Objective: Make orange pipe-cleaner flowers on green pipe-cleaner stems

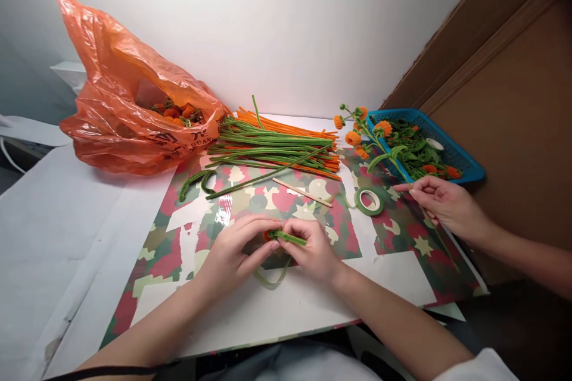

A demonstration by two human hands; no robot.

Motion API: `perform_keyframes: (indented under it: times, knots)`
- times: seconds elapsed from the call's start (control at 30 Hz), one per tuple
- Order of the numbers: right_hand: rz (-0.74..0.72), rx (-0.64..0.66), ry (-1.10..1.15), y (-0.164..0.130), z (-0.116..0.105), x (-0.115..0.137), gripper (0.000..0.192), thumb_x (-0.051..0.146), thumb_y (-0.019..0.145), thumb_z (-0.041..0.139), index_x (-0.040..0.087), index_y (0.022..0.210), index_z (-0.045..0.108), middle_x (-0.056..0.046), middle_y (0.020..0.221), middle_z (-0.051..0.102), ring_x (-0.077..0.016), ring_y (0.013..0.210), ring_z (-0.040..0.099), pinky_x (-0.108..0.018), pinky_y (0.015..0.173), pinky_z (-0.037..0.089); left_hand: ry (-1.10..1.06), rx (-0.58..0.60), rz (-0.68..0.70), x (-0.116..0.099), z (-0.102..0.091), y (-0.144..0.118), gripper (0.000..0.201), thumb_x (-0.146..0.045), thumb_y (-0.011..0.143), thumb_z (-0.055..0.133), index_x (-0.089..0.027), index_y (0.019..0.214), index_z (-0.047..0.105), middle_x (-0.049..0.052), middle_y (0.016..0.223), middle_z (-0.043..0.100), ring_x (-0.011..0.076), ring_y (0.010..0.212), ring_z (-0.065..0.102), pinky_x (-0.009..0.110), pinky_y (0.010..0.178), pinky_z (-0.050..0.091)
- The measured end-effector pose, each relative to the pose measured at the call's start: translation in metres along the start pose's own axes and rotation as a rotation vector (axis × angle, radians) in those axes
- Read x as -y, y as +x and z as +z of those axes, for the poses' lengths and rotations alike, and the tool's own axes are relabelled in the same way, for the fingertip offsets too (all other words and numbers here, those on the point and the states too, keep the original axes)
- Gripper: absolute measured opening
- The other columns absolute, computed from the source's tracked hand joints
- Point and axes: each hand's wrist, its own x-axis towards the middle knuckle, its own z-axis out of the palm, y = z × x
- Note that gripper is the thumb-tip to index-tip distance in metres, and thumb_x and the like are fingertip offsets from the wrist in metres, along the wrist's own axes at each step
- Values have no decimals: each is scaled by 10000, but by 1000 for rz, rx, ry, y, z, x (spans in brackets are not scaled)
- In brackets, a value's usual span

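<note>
In front of me, my left hand point(243, 247) pinches a small orange and green pipe-cleaner flower point(273, 234), partly hidden by the fingers. My right hand point(313, 250) grips its short fuzzy green stem point(294, 239) right beside the left fingertips. A thin strip of green floral tape point(272, 283) hangs in a loop under both hands. Beyond them lie a thin wooden stick point(302, 192) and a roll of green floral tape point(369, 201) with its end pulled loose. Curled green pipe-cleaner pieces point(196, 183) rest farther left.
An orange plastic bag point(138, 101) of flowers stands at back left, beside bundled green and orange pipe cleaners point(277, 146). At right, another person's hand point(447, 205) holds the stem of an orange flower spray point(353, 138), near a blue basket point(476, 172). Cardboard point(504, 101) borders the right side.
</note>
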Motion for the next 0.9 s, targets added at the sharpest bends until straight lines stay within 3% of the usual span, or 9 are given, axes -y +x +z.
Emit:
perform_keyframes:
  times: [0.13,0.23,0.33,0.53,0.6,0.67,0.73,0.77,0.9]
  knots:
    - [-21,-75,-2,-8,-57,12,314,338,938,565,159,1197,576,-84,1198,599,-212,1013,620,-404,852,544,79,2,49,2,-1,0,193,-292,903,558,-204,1043,657,74,929,730,183,826,675,287,730,530]
    - [-34,-200,-20,-9,-133,17,231,354,955,494,245,875,682,11,782,675,-71,520,551,-197,430,432,125,19,88,1,-3,2,195,-312,913,550,-202,1023,667,69,891,733,173,773,662,283,705,514]
    - [74,-297,-200,-5,-193,10,196,226,853,637,230,659,660,42,556,623,-3,314,358,-181,290,230,132,40,88,-1,-5,2,195,-308,921,535,-201,1015,669,66,893,733,170,777,659,277,703,508]
    - [-20,-182,-195,2,-226,-8,179,112,800,647,251,692,674,51,523,596,-41,313,450,-166,257,244,116,54,94,-2,-6,2,165,-269,914,549,-199,1017,656,53,917,728,170,823,666,264,732,507]
    - [-6,-189,-235,3,-219,-1,186,81,757,676,263,718,672,57,525,587,-44,293,425,-182,254,200,107,52,91,-2,-5,2,153,-248,906,559,-200,1024,644,49,934,725,166,831,666,258,740,507]
    - [-21,-191,-221,3,-191,11,212,68,710,708,270,761,666,62,542,583,-32,282,361,-200,275,152,102,41,85,-2,-4,1,158,-226,901,559,-201,1042,625,40,929,719,158,822,663,250,734,509]
    - [-39,-48,-77,4,-139,21,127,144,746,688,262,753,640,70,482,493,-53,338,355,-212,336,195,101,21,71,-2,-3,-1,216,-218,897,560,-204,1110,595,37,940,709,151,814,661,242,725,514]
    - [-82,-69,1,4,-106,23,103,196,775,652,242,697,603,72,463,439,-60,365,339,-217,364,202,98,10,58,-2,-3,-1,260,-218,894,563,-206,1153,574,37,953,704,147,808,661,239,718,517]
    - [-44,50,74,2,2,13,239,249,789,567,187,576,479,31,551,489,-97,529,439,-236,494,329,38,-25,60,-1,-2,-3,306,-183,889,552,-209,1194,558,39,963,700,144,796,667,236,702,525]
